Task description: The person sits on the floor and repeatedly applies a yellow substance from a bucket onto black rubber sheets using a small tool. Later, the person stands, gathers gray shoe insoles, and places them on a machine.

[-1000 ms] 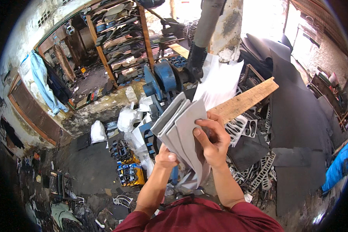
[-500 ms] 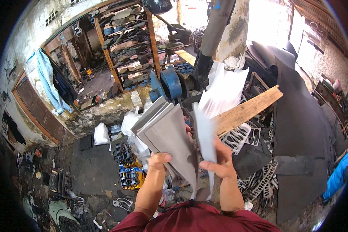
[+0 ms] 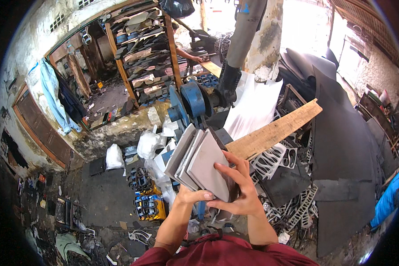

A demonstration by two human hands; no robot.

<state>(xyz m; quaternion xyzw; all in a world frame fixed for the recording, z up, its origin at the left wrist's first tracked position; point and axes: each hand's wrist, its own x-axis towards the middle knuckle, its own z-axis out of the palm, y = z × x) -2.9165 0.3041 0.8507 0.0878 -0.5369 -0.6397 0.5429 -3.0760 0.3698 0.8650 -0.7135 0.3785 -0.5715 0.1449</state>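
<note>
A stack of grey, foam-like sheets (image 3: 208,159) is held up in front of my chest, its several layers fanned slightly apart at the left edge. My left hand (image 3: 192,195) is closed on the lower left of the stack, thumb across the front sheet and fingers hidden behind. My right hand (image 3: 238,186) grips the right side, its fingers spread over the front sheet and its thumb at the bottom edge. Just beyond the stack stands a machine with a blue wheel (image 3: 195,98), joined to a thick grey duct (image 3: 246,37).
A wooden plank (image 3: 275,128) slants across on the right, over white cut-out scrap (image 3: 271,160). Large dark sheets (image 3: 346,155) lean farther right. White bags (image 3: 150,144) and yellow-and-blue bundles (image 3: 150,207) lie on the floor at left. Beyond the shelf rack (image 3: 148,53), another person's arm (image 3: 188,54) shows.
The separate sheet in my right hand has come against the stack, and that hand now grips the stack's right side. Another person's arm has appeared behind the rack.
</note>
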